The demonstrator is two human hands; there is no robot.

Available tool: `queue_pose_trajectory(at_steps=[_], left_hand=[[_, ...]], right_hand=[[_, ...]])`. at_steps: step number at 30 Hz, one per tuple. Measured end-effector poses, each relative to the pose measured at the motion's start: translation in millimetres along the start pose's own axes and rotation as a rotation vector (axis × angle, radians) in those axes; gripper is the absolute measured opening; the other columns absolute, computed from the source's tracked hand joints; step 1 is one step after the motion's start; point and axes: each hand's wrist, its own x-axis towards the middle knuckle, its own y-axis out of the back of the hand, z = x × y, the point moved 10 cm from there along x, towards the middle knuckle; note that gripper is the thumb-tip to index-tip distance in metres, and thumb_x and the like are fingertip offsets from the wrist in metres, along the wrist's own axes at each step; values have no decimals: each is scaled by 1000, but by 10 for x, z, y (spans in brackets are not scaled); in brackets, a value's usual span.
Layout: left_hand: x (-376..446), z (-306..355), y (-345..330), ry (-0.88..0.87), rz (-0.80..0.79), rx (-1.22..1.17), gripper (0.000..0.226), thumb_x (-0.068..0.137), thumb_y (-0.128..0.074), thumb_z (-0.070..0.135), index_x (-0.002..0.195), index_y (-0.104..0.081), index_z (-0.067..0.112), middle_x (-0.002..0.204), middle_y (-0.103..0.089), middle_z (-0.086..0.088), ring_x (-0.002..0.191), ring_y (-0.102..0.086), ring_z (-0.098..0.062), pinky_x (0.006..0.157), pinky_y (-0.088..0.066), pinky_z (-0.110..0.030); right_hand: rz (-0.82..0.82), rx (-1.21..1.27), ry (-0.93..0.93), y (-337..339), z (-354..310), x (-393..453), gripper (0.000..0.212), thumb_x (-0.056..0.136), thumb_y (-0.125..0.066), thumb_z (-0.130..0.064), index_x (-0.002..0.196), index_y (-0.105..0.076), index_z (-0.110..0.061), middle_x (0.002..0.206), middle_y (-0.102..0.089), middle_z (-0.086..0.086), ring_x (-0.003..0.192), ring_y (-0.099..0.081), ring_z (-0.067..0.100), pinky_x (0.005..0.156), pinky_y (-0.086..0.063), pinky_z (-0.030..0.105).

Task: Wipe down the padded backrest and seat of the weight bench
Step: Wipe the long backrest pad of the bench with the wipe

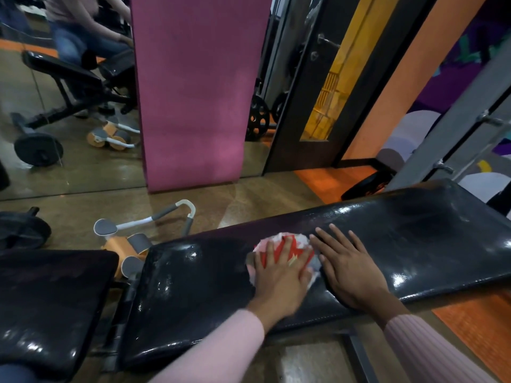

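Note:
The black padded backrest [414,239] of the weight bench runs across the middle of the view, glossy and streaked. The black seat pad [49,294] lies at the lower left, across a narrow gap. A red and white cloth [279,241] lies crumpled on the backrest near its middle. My left hand [279,275] presses flat on the cloth with its fingers spread. My right hand [351,269] rests flat on the bare pad just right of the cloth, holding nothing.
An orange and grey ab roller [132,244] lies on the floor beyond the gap. A pink mat [193,92] leans upright against a wall mirror [69,106]. Weight plates [257,120] and a dark door [309,106] stand behind; a grey metal frame [456,120] rises at the right.

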Motion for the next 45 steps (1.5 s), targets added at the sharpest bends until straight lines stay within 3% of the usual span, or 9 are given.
queue_pose_trajectory(at_steps=[8, 12, 17, 23, 28, 33, 39, 42, 45], left_hand=[[-59, -1041, -15, 326, -123, -77, 49, 97, -14, 56, 145, -7, 51, 159, 8, 8, 145, 4, -31, 114, 2, -53], [-569, -345, -55, 108, -13, 34, 45, 91, -31, 51, 136, -39, 47, 151, -37, -3, 133, -37, -39, 99, -35, -63], [-152, -592, -128, 174, -137, -89, 49, 97, -13, 56, 144, -2, 53, 160, 8, 8, 145, 11, -28, 113, 2, -57], [-569, -845, -59, 283, -98, -50, 53, 93, -6, 57, 145, 0, 50, 160, 9, 4, 145, 9, -33, 113, 1, -56], [-725, -112, -98, 116, -11, 1, 47, 92, -29, 53, 138, -32, 48, 154, -30, -2, 138, -27, -41, 104, -23, -64], [-425, -735, -69, 277, -123, -101, 53, 92, -6, 60, 145, -3, 52, 159, 9, 10, 145, 9, -29, 113, 4, -56], [-1031, -689, 69, 336, 8, -13, 52, 91, -15, 56, 142, -24, 50, 158, -19, 0, 140, -21, -42, 107, -21, -65], [-950, -283, -74, 270, -95, -76, 54, 91, -6, 55, 144, 3, 52, 157, 17, 5, 142, 17, -37, 110, 7, -61], [-674, -368, 17, 270, -105, -98, 50, 97, -14, 55, 145, -1, 51, 159, 15, 7, 143, 16, -33, 112, 7, -58]], right_hand=[[23, -10, -14, 25, 16, 15, 53, 98, -18, -39, 148, -33, -29, 155, -30, -10, 147, -14, 14, 116, -11, 42], [23, -21, -2, 23, 4, 9, 54, 98, -16, -40, 148, -32, -29, 156, -29, -9, 148, -13, 15, 117, -10, 43], [33, -66, 27, 93, -94, -8, 52, 97, -25, -36, 145, -39, -24, 153, -36, -3, 145, -22, 20, 115, -14, 48], [-15, 65, 108, 6, -192, 40, 54, 97, -20, -33, 150, -28, -25, 158, -22, -6, 148, -6, 16, 118, -15, 45], [-2, 200, 89, 35, -142, 26, 60, 96, -19, -47, 151, -23, -26, 159, -13, -11, 148, 5, 10, 120, -3, 41], [-18, 205, 108, 30, -212, 10, 61, 96, -17, -51, 152, -20, -26, 160, -9, -12, 147, 11, 7, 119, 6, 36], [-20, 164, 120, 34, -248, 6, 61, 96, -14, -50, 152, -19, -27, 160, -9, -12, 147, 11, 8, 120, 3, 39], [-40, 135, 117, 6, -249, 0, 61, 96, -11, -50, 153, -16, -27, 160, -7, -11, 147, 12, 9, 120, 4, 39], [-25, 51, 121, 17, -257, 3, 58, 97, -15, -46, 152, -19, -26, 160, -14, -7, 149, 5, 13, 120, 1, 42]])
